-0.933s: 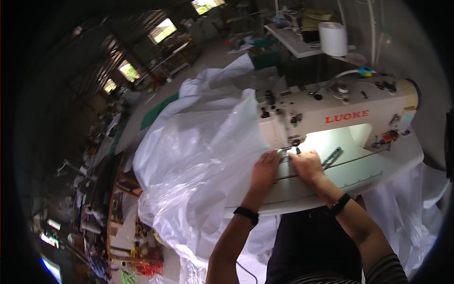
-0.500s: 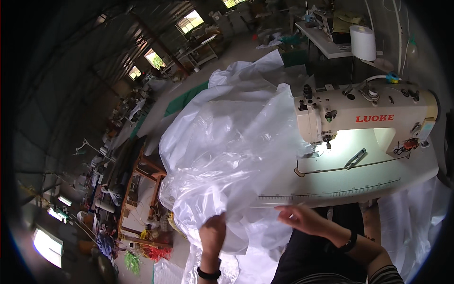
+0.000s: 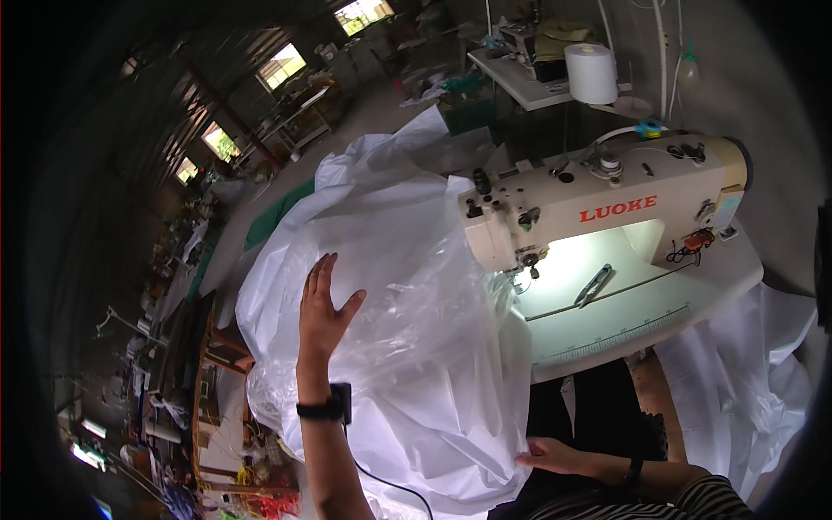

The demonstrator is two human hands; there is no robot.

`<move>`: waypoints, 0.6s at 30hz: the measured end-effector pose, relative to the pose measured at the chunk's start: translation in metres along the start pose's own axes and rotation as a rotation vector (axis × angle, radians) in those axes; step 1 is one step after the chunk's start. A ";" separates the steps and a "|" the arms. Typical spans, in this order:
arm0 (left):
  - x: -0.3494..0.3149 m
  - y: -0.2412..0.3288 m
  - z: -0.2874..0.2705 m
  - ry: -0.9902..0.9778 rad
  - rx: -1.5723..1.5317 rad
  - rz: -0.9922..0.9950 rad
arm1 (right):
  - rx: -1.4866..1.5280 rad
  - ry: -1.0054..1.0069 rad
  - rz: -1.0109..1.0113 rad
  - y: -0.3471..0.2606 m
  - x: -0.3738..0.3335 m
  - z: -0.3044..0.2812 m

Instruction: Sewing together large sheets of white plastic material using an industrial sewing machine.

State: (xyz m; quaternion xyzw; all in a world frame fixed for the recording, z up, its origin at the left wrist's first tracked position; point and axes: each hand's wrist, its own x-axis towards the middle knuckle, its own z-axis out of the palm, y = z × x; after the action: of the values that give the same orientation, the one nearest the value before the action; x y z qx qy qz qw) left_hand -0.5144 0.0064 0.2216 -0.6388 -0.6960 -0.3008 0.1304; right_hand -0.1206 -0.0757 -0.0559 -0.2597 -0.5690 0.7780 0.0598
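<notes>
A large sheet of white, partly see-through plastic (image 3: 407, 347) lies bunched to the left of the sewing machine (image 3: 607, 204) and spills over the table's near edge toward my lap. Over its left side my left hand (image 3: 325, 308) is raised, fingers stretched and thumb apart, holding nothing. Down at the sheet's lower right border, my right hand (image 3: 546, 455) pinches the plastic edge between thumb and fingers. The machine's needle area (image 3: 523, 279) is lit, and some of the plastic reaches up to it. Thread snips (image 3: 594, 286) rest on the machine bed.
A white thread cone (image 3: 592, 74) stands behind the machine. Another worktable (image 3: 524, 82) holds piled goods farther back. More white plastic (image 3: 728, 355) hangs at the right. A wooden frame (image 3: 208, 390) and coloured strings (image 3: 269, 503) are on the left.
My left hand has moved up and forward over the sheet and opened. My right hand has dropped toward my lap, onto the plastic's edge. The plastic is spread nearer to me; the view has turned right.
</notes>
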 end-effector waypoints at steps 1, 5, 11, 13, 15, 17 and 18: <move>0.009 -0.042 0.028 -0.022 0.067 -0.050 | 0.064 0.005 -0.036 -0.006 0.003 0.011; -0.084 -0.200 0.043 -0.351 0.229 -0.340 | -0.102 -0.130 0.071 -0.018 0.014 0.026; -0.163 -0.164 0.010 -0.106 -0.590 -0.968 | 0.056 -0.466 0.113 -0.048 -0.072 -0.005; -0.174 -0.089 -0.023 0.169 -0.658 -1.100 | 0.331 -0.411 0.287 -0.072 -0.104 -0.024; -0.238 -0.124 -0.076 0.122 -0.533 -1.003 | 0.372 -0.393 0.383 -0.070 -0.109 -0.034; -0.261 -0.120 -0.093 0.052 -0.432 -0.909 | 0.228 -0.289 0.388 -0.079 -0.105 -0.030; -0.269 -0.117 -0.101 -0.168 0.129 -0.833 | 0.174 -0.194 0.297 -0.072 -0.099 -0.029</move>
State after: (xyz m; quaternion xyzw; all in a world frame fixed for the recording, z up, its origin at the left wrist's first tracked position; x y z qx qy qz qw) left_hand -0.6081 -0.2716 0.1191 -0.3160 -0.9202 -0.2304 -0.0196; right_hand -0.0364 -0.0647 0.0373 -0.2587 -0.4582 0.8457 -0.0886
